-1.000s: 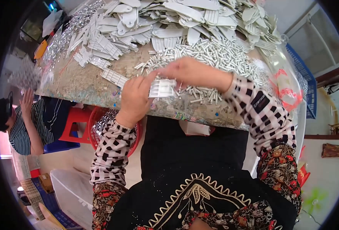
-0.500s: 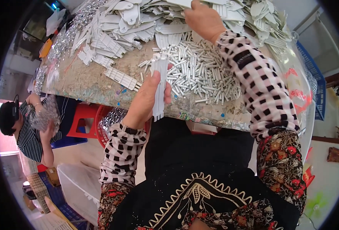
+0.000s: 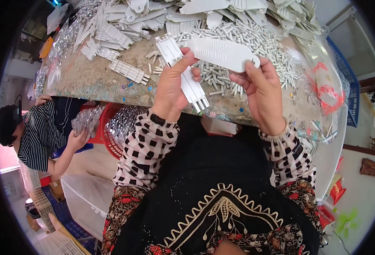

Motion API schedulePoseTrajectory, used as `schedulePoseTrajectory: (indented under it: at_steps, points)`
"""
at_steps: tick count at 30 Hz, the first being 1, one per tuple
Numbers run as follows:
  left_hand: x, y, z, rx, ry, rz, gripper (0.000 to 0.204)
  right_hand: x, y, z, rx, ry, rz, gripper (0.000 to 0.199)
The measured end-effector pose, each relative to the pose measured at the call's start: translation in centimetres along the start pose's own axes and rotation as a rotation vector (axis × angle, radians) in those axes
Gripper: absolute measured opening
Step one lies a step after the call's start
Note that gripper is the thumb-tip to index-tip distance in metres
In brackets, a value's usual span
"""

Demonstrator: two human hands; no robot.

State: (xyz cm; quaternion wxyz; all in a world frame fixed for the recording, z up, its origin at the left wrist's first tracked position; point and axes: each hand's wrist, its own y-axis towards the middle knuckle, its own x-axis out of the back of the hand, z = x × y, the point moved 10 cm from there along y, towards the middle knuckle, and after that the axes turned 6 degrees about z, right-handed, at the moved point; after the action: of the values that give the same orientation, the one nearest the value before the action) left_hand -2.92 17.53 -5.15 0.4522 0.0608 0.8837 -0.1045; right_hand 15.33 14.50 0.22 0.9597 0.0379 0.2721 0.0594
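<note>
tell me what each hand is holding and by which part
Left hand grips a flat white slotted strip around its middle; right hand pinches a white oblong ribbed cover at its right end.

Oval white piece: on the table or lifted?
Lifted. The right hand pinches the oval white piece by one end, above the table.

A single head-worn fisheye camera looks steeply down from close above the seated person's chest, facing forward over the near edge of the worktable; the table's far edge curves along the frame's top.
</note>
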Motion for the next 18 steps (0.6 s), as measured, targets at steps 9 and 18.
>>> schedulePoseTrajectory:
  at_steps: [9, 18]
  points:
    - [-2.0, -2.2, -0.8, -0.222, 0.26, -0.075, 0.042, -2.8, -4.7, 4.8, 0.432, -1.065, 0.072, 0.058]
    - [-3.7, -3.6, 0.5, -0.163, 0.417, 0.038, 0.044, -3.6, -5.2, 2.2, 0.31, -1.259, 0.233, 0.06]
